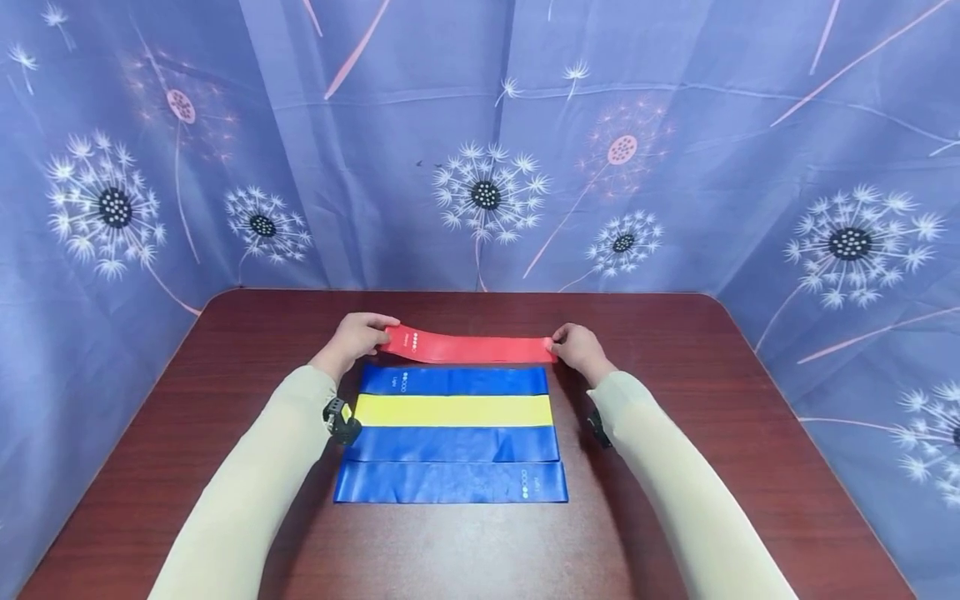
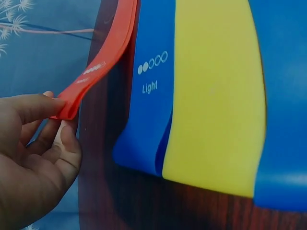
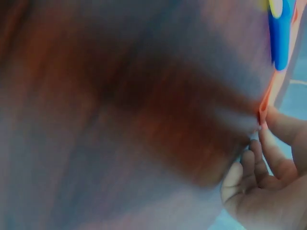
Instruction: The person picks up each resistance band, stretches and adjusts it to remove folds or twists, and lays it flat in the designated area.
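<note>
A red resistance band (image 1: pixel 480 348) stretches across the far part of the table between both hands. My left hand (image 1: pixel 360 335) pinches its left end between thumb and fingers, as the left wrist view confirms with the looped band end (image 2: pixel 72 103). At the other end, my right hand (image 1: pixel 577 346) pinches the band between thumb and forefinger. Just nearer lie flat bands in a row: a blue band (image 1: pixel 472 381) marked "Light", a yellow band (image 1: pixel 453 410), a second blue band (image 1: pixel 450 444) and a third blue band (image 1: pixel 435 482) with print at its right end.
The bands lie on a dark reddish wooden table (image 1: pixel 675 467) with rounded far corners. A blue curtain (image 1: pixel 390 167) with dandelion prints hangs around its back and sides. Black wrist straps with devices (image 1: pixel 342 421) sit over the pale sleeves.
</note>
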